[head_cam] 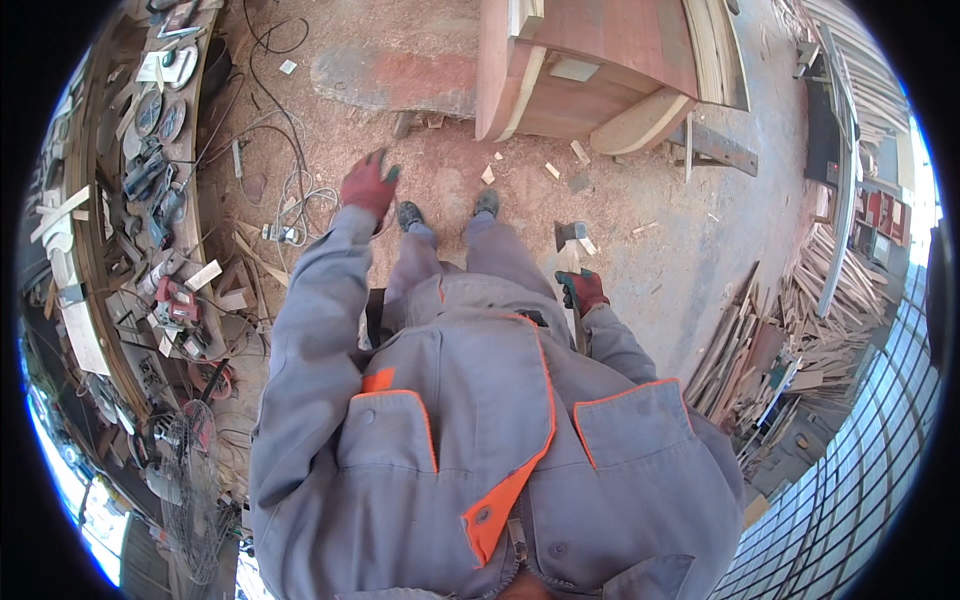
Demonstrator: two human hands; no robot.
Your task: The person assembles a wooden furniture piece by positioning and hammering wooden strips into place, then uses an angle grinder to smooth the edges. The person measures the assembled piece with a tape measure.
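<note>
My left hand [370, 182], in a red and dark green work glove, is held out over the sawdust-covered floor with its fingers apart and nothing in it. At my right side, my right hand [582, 291], gloved alike, is closed around the wooden handle of a hatchet or hammer-like tool [571, 234], its dark metal head pointing away from me. Ahead stands a large curved wooden structure [600, 97] of reddish boards with pale edge pieces. A worn plank bench [390, 79] adjoins its left side.
Tangled cables [294, 214] and a power strip [281, 233] lie on the floor at left. Beyond them, a long workbench [196, 150] holds power tools and discs. A wire fan guard [191, 487] stands lower left. Offcuts are scattered ahead; wood strips [731, 345] are piled at right.
</note>
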